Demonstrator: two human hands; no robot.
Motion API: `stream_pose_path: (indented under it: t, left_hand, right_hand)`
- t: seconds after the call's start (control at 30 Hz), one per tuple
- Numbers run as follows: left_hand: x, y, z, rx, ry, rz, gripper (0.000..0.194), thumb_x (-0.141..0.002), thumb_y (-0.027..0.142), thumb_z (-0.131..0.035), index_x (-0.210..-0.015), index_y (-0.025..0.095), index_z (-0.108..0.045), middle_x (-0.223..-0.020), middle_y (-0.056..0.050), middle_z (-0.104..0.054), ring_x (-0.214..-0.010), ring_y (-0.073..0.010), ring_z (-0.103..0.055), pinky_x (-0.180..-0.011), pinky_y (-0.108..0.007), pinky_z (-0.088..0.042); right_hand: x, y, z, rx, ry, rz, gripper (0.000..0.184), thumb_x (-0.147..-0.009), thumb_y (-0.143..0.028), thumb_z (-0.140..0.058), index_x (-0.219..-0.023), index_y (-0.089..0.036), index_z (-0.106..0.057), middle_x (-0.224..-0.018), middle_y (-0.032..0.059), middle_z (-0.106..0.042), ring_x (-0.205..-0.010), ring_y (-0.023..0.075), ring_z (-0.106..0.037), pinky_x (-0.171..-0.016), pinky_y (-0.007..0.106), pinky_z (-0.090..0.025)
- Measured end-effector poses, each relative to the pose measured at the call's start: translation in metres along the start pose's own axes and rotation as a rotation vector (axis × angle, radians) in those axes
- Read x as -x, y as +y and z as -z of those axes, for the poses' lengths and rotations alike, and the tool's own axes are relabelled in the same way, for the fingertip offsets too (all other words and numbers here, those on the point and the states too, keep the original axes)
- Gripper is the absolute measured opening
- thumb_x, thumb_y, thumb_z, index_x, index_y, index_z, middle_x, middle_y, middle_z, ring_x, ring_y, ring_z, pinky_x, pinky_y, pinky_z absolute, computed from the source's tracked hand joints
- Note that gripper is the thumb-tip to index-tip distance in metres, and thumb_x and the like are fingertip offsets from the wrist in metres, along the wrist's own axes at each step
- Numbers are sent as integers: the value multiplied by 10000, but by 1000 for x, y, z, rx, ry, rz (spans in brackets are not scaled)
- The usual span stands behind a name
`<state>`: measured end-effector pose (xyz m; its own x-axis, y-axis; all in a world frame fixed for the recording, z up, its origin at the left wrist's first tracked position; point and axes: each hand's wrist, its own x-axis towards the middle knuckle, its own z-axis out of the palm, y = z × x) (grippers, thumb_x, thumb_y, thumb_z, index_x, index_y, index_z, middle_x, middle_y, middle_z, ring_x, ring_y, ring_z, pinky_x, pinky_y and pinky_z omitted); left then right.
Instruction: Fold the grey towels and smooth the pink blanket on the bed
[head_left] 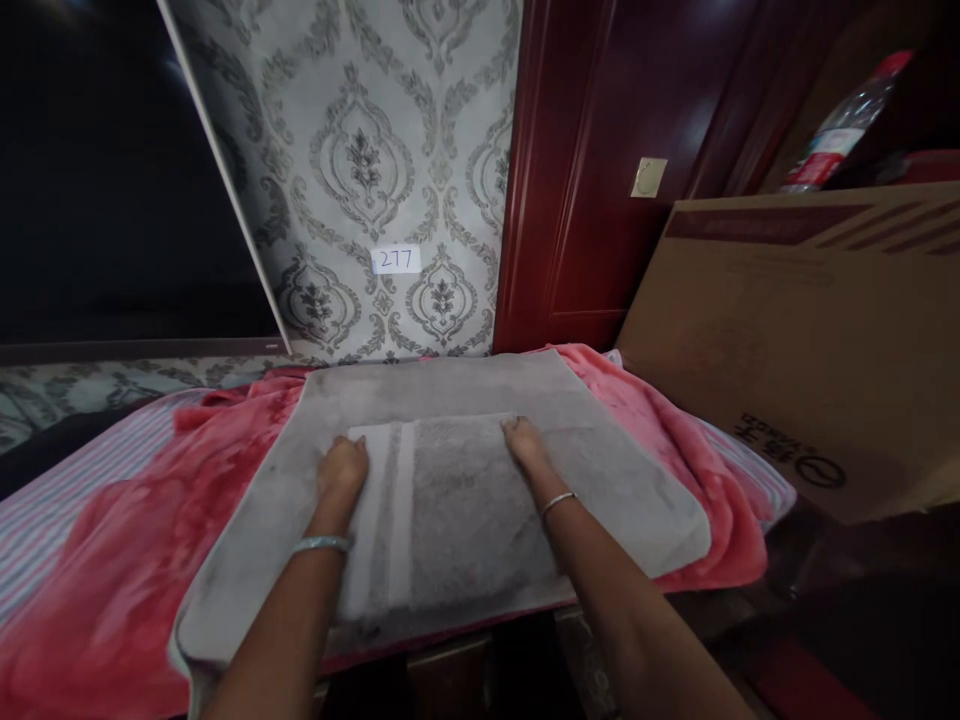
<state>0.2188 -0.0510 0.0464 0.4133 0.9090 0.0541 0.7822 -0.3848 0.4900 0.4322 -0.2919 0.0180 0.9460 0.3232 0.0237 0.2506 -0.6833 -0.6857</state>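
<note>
A grey towel (600,440) lies spread on a pink blanket (135,540), and its near part (450,510) is folded over into a smaller panel with pale stripes. My left hand (341,470) rests on the folded panel's far left corner, fingers curled over the edge. At the far right corner my right hand (525,445) grips the edge the same way. Each wrist wears a bangle.
A large cardboard box (795,330) leans at the right, with a plastic bottle (840,125) behind it. A dark screen (112,170) stands at the left against patterned wallpaper bearing a label "277" (395,260). Dark red wood panelling (600,170) is behind. A striped sheet (90,470) lies under the blanket.
</note>
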Motion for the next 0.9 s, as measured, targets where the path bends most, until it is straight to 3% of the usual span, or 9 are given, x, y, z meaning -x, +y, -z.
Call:
stream_pose_path:
  t: [0.2,0.37,0.43,0.5,0.6,0.7,0.8,0.9]
  left_hand:
    - [11,-4,-2,-62,20,4,501,-991,387,-372,-1314,45,-543,-1142,-284,-698,-1106,-375,-675,-901,-457,-506]
    - [12,-3,0,-79,22,2,507,-993,390,-363,-1327,51,-538,-1122,-280,-705,-1106,-391,-671,-896,-470,-503]
    - [13,-2,1,-82,22,-5,508,-993,390,-359,-1324,49,-540,-1131,-281,-701,-1108,-392,-669,-894,-467,-503]
    - [13,-2,1,-84,24,-11,505,-993,387,-358,-1321,48,-541,-1141,-282,-698,-1115,-389,-667,-893,-461,-504]
    - [13,-3,1,-84,20,-4,506,-996,388,-351,-1324,51,-539,-1149,-283,-697,-1117,-387,-668,-888,-461,-508]
    - [14,-3,1,-86,13,2,512,-1000,394,-339,-1325,51,-538,-1155,-287,-695,-1115,-391,-670,-880,-463,-511]
    - [15,-2,2,-91,13,2,504,-1000,394,-350,-1331,61,-534,-1152,-280,-699,-1100,-387,-678,-880,-463,-512]
    - [15,-3,1,-92,19,5,493,-1001,383,-360,-1341,68,-528,-1155,-271,-702,-1100,-381,-680,-884,-458,-513]
  right_hand:
    - [15,4,-9,72,58,-55,462,-1016,-399,-427,-1338,-108,-585,-1201,228,-692,-1178,298,-650,-988,376,-467]
    - [15,-1,-2,126,37,-59,451,-1022,-379,-410,-1332,-100,-581,-1172,227,-696,-1154,299,-652,-976,379,-465]
    - [18,-12,2,148,40,-44,469,-1007,-330,-440,-1402,-92,-524,-1250,244,-657,-1197,314,-621,-1003,403,-448]
    - [24,-30,5,199,77,54,560,-975,-285,-496,-1504,-119,-417,-1420,251,-546,-1310,343,-529,-1059,451,-404]
    - [36,-62,-2,281,104,380,639,-962,-311,-527,-1563,-196,-343,-1606,191,-342,-1462,359,-324,-1151,527,-288]
    - [49,-78,-23,302,-32,607,584,-992,-415,-475,-1541,-230,-398,-1636,131,-313,-1506,342,-233,-1201,556,-169]
    - [56,-72,-47,326,-187,628,573,-1011,-486,-411,-1525,-234,-435,-1620,110,-357,-1500,343,-253,-1203,570,-137]
    - [53,-61,-58,359,-237,604,594,-1010,-520,-394,-1541,-256,-411,-1624,93,-352,-1499,323,-268,-1203,563,-146]
